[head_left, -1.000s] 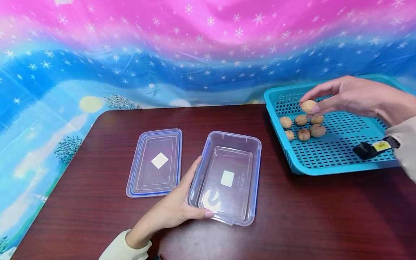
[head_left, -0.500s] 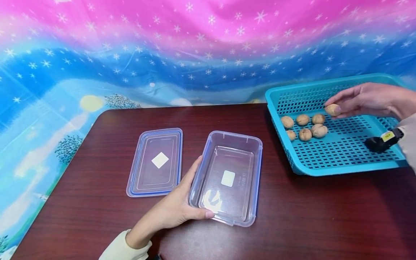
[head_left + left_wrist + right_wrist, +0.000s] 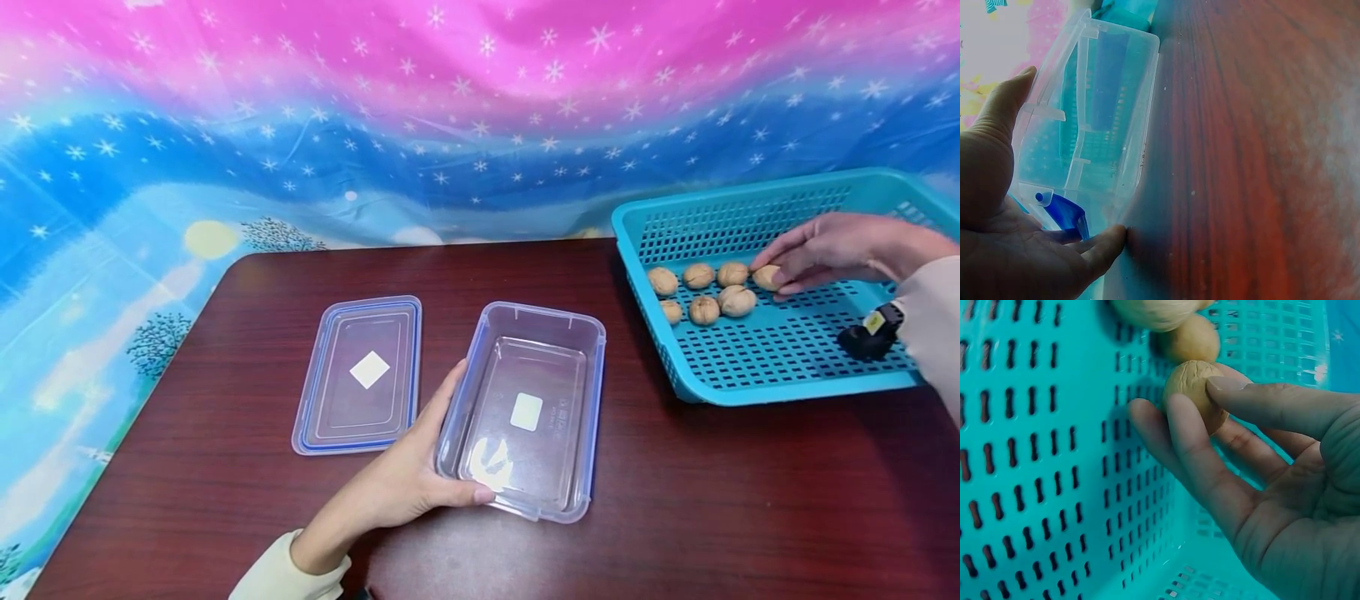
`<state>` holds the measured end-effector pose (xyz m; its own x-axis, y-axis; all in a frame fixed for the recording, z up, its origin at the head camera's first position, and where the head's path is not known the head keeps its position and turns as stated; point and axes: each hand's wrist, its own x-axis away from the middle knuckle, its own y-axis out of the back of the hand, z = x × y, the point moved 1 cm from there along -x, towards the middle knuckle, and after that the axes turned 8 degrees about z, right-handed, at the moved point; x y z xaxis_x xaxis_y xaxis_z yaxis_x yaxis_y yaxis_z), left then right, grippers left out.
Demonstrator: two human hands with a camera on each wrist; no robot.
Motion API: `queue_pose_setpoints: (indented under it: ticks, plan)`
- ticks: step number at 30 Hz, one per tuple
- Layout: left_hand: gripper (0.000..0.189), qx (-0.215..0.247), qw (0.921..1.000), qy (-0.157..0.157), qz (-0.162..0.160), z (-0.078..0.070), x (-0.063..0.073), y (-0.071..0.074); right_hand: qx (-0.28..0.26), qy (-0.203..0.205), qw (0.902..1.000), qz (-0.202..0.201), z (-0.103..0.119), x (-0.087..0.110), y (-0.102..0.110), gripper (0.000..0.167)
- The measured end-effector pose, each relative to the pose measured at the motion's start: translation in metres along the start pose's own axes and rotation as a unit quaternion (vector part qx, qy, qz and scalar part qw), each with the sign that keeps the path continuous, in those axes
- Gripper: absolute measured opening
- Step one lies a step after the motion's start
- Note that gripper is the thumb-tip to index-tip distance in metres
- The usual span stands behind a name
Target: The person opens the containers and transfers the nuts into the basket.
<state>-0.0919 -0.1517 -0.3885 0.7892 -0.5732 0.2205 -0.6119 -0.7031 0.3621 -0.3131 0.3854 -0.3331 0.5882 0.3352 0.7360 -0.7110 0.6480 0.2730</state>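
Note:
My left hand holds a clear plastic container at its near left corner, thumb on the front rim. The container has no lid on, and a white square label shows through its bottom. In the left wrist view, the fingers lie along the container's wall near a blue clip. My right hand pinches a walnut between thumb and fingers, low inside the turquoise basket. Several other walnuts lie to its left in the basket; whether the pinched one touches the basket floor is unclear.
The container's lid, with a blue seal and a white diamond label, lies on the dark red-brown table left of my left hand. A pink and blue snowflake cloth hangs behind. The basket's raised walls surround my right hand.
My right hand has moved right with the walnut, then down towards the basket floor, beside the back row of walnuts. My left hand and the container have stayed in place.

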Motion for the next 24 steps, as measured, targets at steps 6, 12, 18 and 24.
queue_pose_setpoints:
  ticks: [6, 12, 18, 24]
  plan:
    - [0.131, 0.003, 1.0000, -0.001, 0.000, -0.0002, -0.0007, 0.0001, -0.004, 0.003, 1.0000, 0.007, -0.0015, -0.0021, -0.0013, 0.030]
    - [0.132, 0.002, 1.0000, 0.000, 0.001, -0.0004, -0.0012, 0.0001, -0.012, 0.004, 0.9999, -0.002, -0.0029, -0.0023, -0.0044, 0.030]
    - [0.132, 0.002, 1.0000, 0.001, 0.003, 0.0002, -0.0013, 0.0002, -0.002, 0.000, 0.9997, -0.025, -0.0053, 0.0008, -0.0060, 0.030]
    - [0.132, 0.003, 1.0000, 0.000, 0.003, 0.0006, -0.0004, 0.0004, 0.021, -0.006, 0.9984, -0.053, -0.0040, 0.0036, -0.0027, 0.033]
